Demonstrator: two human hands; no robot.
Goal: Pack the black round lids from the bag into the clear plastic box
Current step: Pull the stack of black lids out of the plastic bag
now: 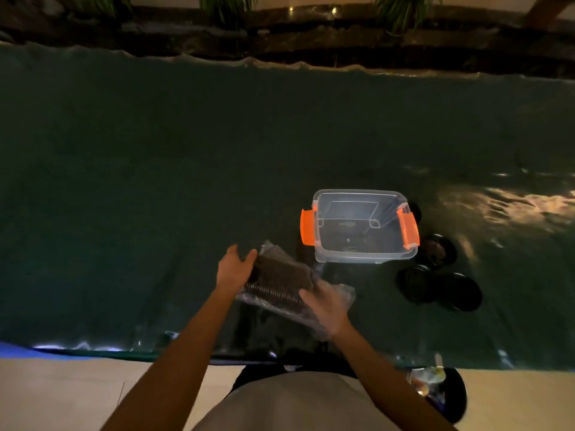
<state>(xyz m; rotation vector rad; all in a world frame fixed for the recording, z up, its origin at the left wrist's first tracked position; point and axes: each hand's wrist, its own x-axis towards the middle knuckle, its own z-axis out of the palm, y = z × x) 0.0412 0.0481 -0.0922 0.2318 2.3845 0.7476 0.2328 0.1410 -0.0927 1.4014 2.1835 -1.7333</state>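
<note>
Dim light falls over a dark green sheet (155, 181) covering the worktop, with a dark ledge and plants (401, 10) along its far edge. I see the clear plastic box (361, 241) standing open right of centre, an orange latch (308, 227) on each short side; its inside looks bare. Just right of it, three loose black round lids (438, 275) lie flat on the sheet, and part of another dark one peeks from behind the box. Near me, a clear bag (295, 287) holds a ribbed row of stacked lids, tilted and lifted between my hands. My left hand (235, 269) cups the far end, its grip wide with fingers relaxed against the stack. My right hand (326, 306) wraps the near end, fingers curled over the plastic. A dark plate (448, 396) shows at lower right.
</note>
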